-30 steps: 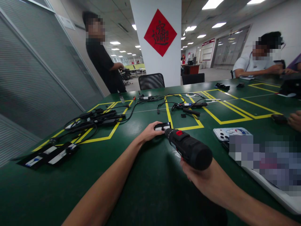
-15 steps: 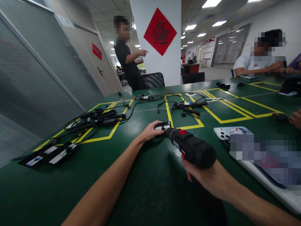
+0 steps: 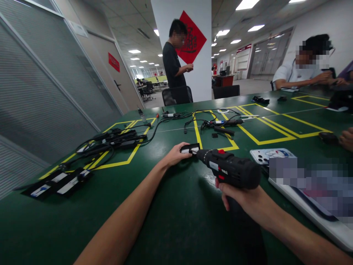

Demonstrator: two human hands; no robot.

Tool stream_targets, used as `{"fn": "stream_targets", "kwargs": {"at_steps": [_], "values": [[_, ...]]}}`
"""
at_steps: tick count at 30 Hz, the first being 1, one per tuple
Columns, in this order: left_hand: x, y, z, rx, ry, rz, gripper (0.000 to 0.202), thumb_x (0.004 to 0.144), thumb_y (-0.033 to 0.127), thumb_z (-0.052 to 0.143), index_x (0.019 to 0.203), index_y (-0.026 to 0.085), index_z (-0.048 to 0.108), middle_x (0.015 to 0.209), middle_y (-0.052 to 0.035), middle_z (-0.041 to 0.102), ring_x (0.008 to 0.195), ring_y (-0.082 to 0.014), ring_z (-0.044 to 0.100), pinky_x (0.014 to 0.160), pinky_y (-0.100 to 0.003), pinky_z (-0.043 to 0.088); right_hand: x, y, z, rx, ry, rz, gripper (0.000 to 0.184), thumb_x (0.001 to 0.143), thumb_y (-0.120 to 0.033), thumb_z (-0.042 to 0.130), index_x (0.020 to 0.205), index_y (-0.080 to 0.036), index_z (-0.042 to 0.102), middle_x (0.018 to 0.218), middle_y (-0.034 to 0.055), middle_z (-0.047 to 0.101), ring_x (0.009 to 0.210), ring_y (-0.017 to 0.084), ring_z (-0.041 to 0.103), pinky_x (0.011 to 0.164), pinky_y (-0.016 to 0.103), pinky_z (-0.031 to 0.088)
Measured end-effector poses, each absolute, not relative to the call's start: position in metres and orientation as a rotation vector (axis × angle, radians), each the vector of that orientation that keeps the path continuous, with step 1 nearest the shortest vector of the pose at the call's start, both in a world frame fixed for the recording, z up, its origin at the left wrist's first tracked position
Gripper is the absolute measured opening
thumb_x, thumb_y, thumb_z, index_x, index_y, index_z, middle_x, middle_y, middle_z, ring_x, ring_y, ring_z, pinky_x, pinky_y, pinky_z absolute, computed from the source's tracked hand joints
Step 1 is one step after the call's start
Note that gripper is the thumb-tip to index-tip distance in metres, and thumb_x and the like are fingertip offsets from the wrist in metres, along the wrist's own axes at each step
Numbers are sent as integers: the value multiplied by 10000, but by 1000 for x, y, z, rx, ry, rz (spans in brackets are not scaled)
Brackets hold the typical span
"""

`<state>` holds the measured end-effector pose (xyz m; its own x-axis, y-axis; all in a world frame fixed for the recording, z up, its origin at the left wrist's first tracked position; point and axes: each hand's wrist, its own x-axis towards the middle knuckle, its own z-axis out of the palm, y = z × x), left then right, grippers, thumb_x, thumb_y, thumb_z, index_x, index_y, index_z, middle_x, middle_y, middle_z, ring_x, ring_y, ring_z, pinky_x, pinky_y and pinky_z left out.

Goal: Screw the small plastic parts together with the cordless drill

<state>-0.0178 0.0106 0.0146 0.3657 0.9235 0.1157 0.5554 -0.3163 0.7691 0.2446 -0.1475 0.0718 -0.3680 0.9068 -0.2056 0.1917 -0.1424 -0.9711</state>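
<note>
**Pressing a cordless driver to a small black part**

Just above the middle of the frame, a small black part (image 3: 190,148) with white labels lies flat on the green worktop (image 3: 165,224). The left hand (image 3: 175,155) pinches its near end with its fingertips and pins it down. From the right, the nose of a black cordless driver (image 3: 231,170) with red buttons meets the part's other end. The right hand (image 3: 244,197) is clenched around the driver's grip from below. The bit itself is too small to make out.

Judging by this, the work goes best with the driver held in line with the part and the pinning fingers kept clear of the nose. A light, steady push would stop the part from skating on the smooth surface.

Further out:
- A white phone (image 3: 264,155) lies at centre right, on the edge of a long white slab (image 3: 325,228).
- Yellow tape lines (image 3: 264,141) box off the surface.
- Black cables (image 3: 118,140) tangle at mid left.
- Flat black labelled strips (image 3: 57,183) sit at lower left.
- Another person's hand (image 3: 346,139) rests at the right edge.

Beyond the worktop, a person in black (image 3: 172,62) stands before a white pillar (image 3: 202,79) bearing a red diamond sign (image 3: 196,38). A seated person (image 3: 292,75) is at upper right, and a glass partition (image 3: 41,92) fills the left.
</note>
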Motion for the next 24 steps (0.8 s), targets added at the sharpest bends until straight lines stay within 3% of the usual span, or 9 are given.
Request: {"fn": "stream_targets", "kwargs": {"at_steps": [6, 15, 24], "values": [[-17, 10, 14, 1993, 1305, 741, 505, 675, 342, 626, 1123, 138, 513, 971, -49, 594, 832, -171, 545, 703, -258, 440, 241, -147, 74, -1312, -1595, 1503, 198, 831, -322, 498, 739, -167, 578, 556, -15, 577, 566, 129, 528, 606, 284, 393], [-18, 11, 15, 1986, 1290, 736, 502, 678, 341, 626, 1124, 141, 512, 968, -46, 594, 823, -167, 542, 704, -256, 433, 241, -149, 76, -1283, -1616, 1490, 156, 829, -288, 486, 803, -164, 577, 568, -21, 567, 592, 138, 540, 646, 292, 405], [-18, 10, 14, 1989, 1274, 744, 483, 687, 343, 624, 1114, 147, 514, 953, -41, 588, 819, -165, 536, 704, -255, 429, 240, -150, 76, -1280, -1623, 1443, 160, 815, -286, 506, 738, -169, 584, 570, -15, 574, 560, 128, 524, 573, 268, 394]]}}
